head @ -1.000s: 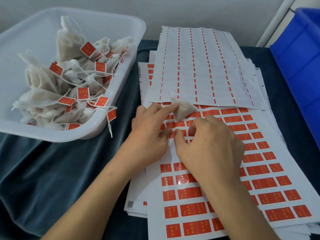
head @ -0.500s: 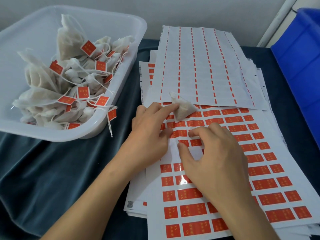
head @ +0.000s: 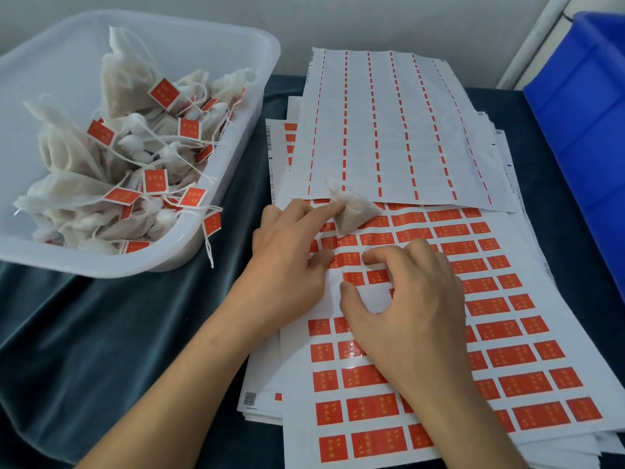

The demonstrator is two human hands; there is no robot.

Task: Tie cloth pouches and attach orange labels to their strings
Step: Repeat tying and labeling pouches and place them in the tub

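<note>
Orange labels [head: 348,258] lie directly under both hands on the label sheet [head: 507,333]. Right hand [head: 402,309], curled, picks at one label; left hand [head: 291,265] rests alongside, forefinger pressing the cloth pouch [head: 353,211] just beyond, nearer the left.

Right hand [head: 409,299] now spread, thumb and forefinger apart; no longer pinched together on the label sheet [head: 507,333]
</note>
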